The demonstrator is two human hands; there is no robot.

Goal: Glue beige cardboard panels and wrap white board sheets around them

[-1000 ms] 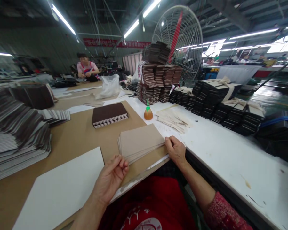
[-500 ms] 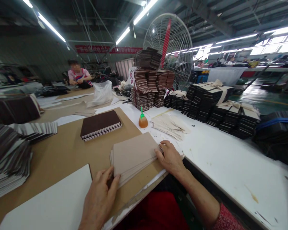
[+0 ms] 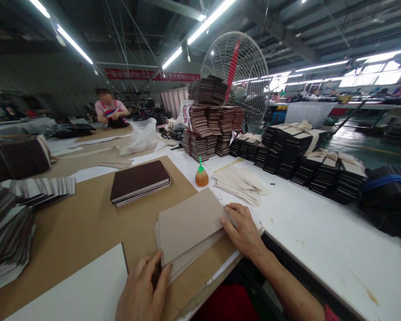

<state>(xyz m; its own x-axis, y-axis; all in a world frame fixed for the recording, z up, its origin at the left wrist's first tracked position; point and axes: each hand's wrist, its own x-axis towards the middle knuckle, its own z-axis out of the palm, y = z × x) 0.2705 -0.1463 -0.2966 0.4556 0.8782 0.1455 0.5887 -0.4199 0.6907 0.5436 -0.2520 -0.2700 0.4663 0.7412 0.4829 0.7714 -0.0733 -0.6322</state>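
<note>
A fanned stack of thin beige boards (image 3: pixel 189 220) lies in front of me on a brown sheet. My left hand (image 3: pixel 145 287) has its thumb and fingers at the near-left corner of the top board. At the right end, my right hand (image 3: pixel 242 229) holds the board's edge between thumb and fingers. The top board sits slightly askew over those beneath. Beyond the stack stands a squat bottle (image 3: pixel 202 178) of amber liquid with a green nozzle. Farther left is a neat pile of dark brown panels (image 3: pixel 140 180). A white board (image 3: pixel 76 290) lies beside my left hand.
Pale strips (image 3: pixel 239 183) lie on the white table (image 3: pixel 321 240) at right. Black bundles (image 3: pixel 287 147) and tall brown stacks (image 3: pixel 207 120) stand behind, before a large fan (image 3: pixel 235 76). Fanned dark panels (image 3: pixel 6 236) occupy the left. Another person (image 3: pixel 110 109) works at the far table.
The view has tilted slightly, so the table things appear lower. The top beige board's near edge now stands more apart from the boards beneath. Both hands stay at its ends.
</note>
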